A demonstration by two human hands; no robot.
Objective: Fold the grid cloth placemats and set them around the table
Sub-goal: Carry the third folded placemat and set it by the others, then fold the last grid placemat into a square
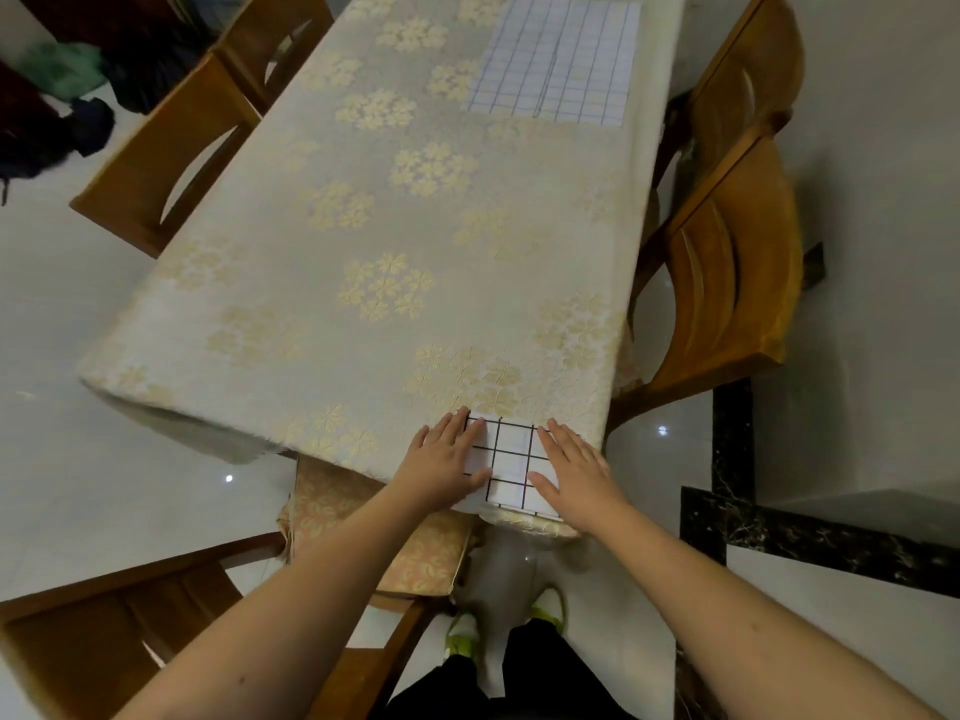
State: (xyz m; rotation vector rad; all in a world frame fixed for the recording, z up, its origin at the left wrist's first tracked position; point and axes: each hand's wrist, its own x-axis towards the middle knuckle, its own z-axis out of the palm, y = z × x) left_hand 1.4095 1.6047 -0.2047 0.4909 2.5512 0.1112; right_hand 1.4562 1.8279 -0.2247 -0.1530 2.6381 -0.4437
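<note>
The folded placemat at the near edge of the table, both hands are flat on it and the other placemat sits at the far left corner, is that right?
Not quite. In the head view the other placemat lies at the far right corner, not the left. The rest holds: the left hand and right hand press flat on the folded placemat at the table's near edge.

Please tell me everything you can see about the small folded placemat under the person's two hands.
The folded placemat is a white cloth with a dark grid of lines, folded into a small, roughly square, flat pack. It lies at the near right corner of the table, on the cream floral tablecloth, its near edge at the table's edge. The left hand rests flat on its left side and the right hand on its right side, fingers spread, palms down, covering part of it.
</note>
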